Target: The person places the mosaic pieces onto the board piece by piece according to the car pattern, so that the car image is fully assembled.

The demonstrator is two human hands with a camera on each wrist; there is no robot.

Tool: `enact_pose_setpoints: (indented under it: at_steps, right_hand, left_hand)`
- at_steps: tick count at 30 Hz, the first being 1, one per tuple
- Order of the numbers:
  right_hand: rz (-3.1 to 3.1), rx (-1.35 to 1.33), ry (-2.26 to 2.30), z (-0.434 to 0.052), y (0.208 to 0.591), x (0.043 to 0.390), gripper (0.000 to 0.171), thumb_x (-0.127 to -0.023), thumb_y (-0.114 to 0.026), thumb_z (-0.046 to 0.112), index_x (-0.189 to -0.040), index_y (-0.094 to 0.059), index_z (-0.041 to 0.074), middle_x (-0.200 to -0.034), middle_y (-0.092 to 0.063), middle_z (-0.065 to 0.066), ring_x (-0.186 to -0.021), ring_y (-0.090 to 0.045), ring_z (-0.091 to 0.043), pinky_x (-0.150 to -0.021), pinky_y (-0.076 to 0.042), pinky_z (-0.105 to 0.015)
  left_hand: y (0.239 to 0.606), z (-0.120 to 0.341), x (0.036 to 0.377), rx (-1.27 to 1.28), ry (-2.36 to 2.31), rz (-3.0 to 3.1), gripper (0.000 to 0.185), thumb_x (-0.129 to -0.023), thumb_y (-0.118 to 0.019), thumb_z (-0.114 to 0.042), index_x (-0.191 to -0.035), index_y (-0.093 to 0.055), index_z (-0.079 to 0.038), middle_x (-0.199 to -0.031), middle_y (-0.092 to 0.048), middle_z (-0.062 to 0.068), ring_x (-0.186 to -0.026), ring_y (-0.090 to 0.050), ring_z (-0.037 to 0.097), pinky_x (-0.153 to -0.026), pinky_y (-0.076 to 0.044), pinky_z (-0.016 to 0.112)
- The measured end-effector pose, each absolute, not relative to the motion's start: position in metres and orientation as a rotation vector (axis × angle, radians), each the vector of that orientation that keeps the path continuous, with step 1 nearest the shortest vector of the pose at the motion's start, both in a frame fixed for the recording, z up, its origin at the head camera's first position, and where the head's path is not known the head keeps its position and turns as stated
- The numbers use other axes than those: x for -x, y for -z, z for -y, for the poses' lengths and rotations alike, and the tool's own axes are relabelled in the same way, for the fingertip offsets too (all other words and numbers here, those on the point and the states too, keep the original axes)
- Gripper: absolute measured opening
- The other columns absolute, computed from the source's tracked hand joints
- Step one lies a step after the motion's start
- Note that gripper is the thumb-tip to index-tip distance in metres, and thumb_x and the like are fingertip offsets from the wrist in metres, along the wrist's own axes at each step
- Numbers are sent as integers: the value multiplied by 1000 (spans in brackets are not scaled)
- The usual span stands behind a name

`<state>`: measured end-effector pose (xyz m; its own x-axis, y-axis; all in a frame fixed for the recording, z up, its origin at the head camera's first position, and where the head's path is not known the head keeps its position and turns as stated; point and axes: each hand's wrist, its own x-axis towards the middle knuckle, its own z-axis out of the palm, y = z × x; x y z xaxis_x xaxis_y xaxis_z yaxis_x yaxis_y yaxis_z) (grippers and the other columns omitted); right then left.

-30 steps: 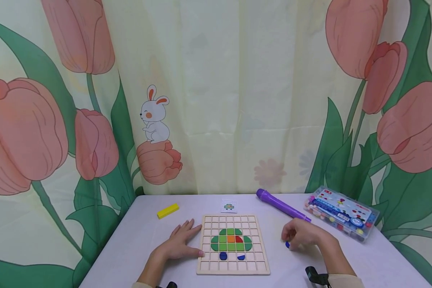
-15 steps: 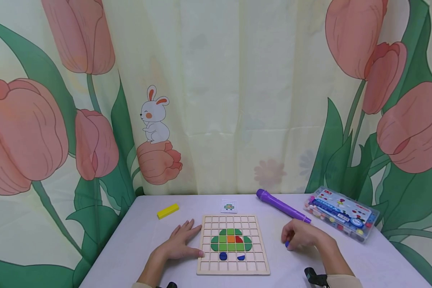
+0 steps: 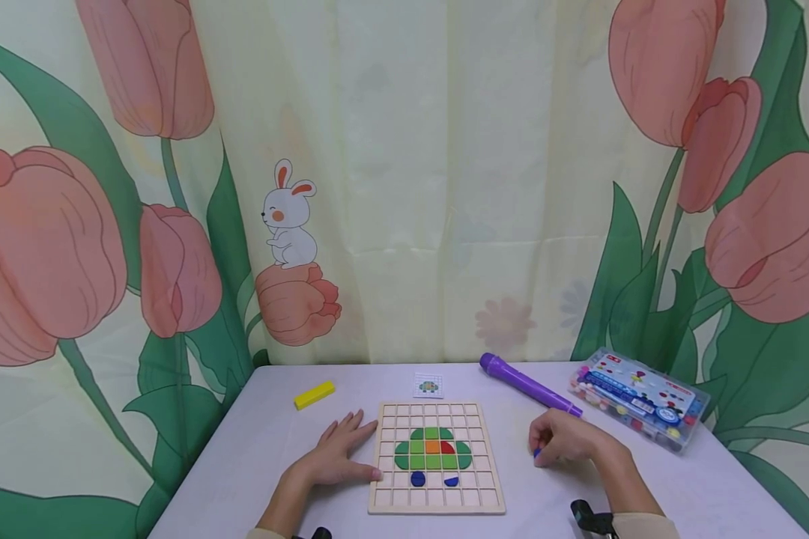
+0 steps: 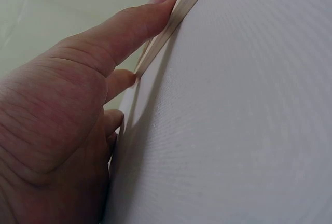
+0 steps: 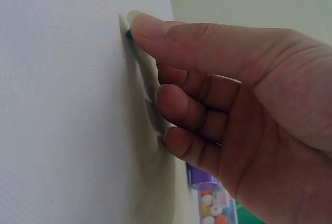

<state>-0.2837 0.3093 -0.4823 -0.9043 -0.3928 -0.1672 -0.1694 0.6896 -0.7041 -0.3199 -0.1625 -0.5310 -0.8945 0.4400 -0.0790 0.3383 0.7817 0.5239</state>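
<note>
A wooden grid board (image 3: 438, 512) lies on the white table. Green, orange and red pieces form a rounded shape in its middle. Below that shape sit a blue disc (image 3: 418, 479) and a smaller blue piece (image 3: 452, 482) with a curved edge. My left hand (image 3: 333, 458) rests beside the board with its fingers extended; in the left wrist view the thumb (image 4: 150, 22) touches the board's edge (image 4: 181, 14). To the right of the board, my right hand (image 3: 569, 438) pinches a small blue piece (image 5: 128, 35) at the table surface. Most of that piece is hidden behind the thumb.
A small pattern card (image 3: 428, 385) lies behind the board. To the left is a yellow block (image 3: 314, 394). At the back right are a purple microphone-shaped stick (image 3: 529, 385) and a clear box (image 3: 640, 400) of colourful beads. A tulip-printed curtain (image 3: 404, 187) hangs behind the table.
The blue piece at my right fingertips shows less than a second ago, and that hand has shifted very slightly. My left hand and the board have stayed in place.
</note>
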Motion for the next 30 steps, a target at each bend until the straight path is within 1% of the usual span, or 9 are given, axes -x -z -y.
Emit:
enact_pose_setpoints:
  at_steps: [4, 10, 19, 22, 26, 30]
  right_hand:
    - [-2594, 461, 1054, -311, 481, 284, 15, -83, -85, 7, -89, -72, 4, -76, -63, -3, -70, -54, -18, -58, -42, -24]
    - [-2569, 454, 1071, -313, 481, 284, 13, -85, -83, 5, -90, -72, 3, -77, -64, -3, -71, -54, -18, -60, -42, -25]
    - [-2494, 475, 1107, -317, 482, 284, 7, -87, -76, -3, -92, -73, 2, -80, -68, -4, -70, -53, -17, -59, -41, -24]
    - [-2483, 484, 1118, -315, 483, 284, 6, -88, -76, 0, -93, -74, 2, -81, -67, -3, -71, -53, -16, -60, -41, -24]
    - [-2502, 516, 1149, -310, 485, 286, 4, -93, -72, 3, -96, -71, 2, -82, -64, -3, -72, -53, -16, -60, -41, -24]
    - [-2563, 552, 1174, -302, 487, 289, 4, -96, -69, 5, -100, -69, 3, -87, -63, -5, -79, -54, -19, -65, -42, -25]
  left_hand:
    - [531, 163, 320, -613, -762, -2776, 99, -77, -78, -69, -159, -46, -24, -172, -25, 18, -161, -14, 40, -129, -6, 66]
    - [531, 163, 320, -616, -767, -2775, 100, -77, -78, -69, -159, -45, -24, -172, -25, 17, -161, -14, 40, -129, -6, 66]
    - [532, 164, 320, -604, -771, -2774, 99, -77, -78, -69, -159, -45, -25, -172, -25, 17, -161, -14, 40, -129, -6, 66]
    - [533, 164, 319, -624, -775, -2778, 99, -77, -77, -69, -159, -45, -24, -172, -25, 17, -161, -14, 40, -129, -6, 66]
    - [534, 165, 318, -643, -783, -2776, 99, -77, -77, -69, -159, -45, -23, -172, -25, 18, -161, -14, 40, -129, -6, 66]
    - [533, 165, 318, -655, -786, -2773, 99, -78, -77, -68, -159, -45, -22, -172, -25, 18, -161, -15, 41, -129, -6, 66]
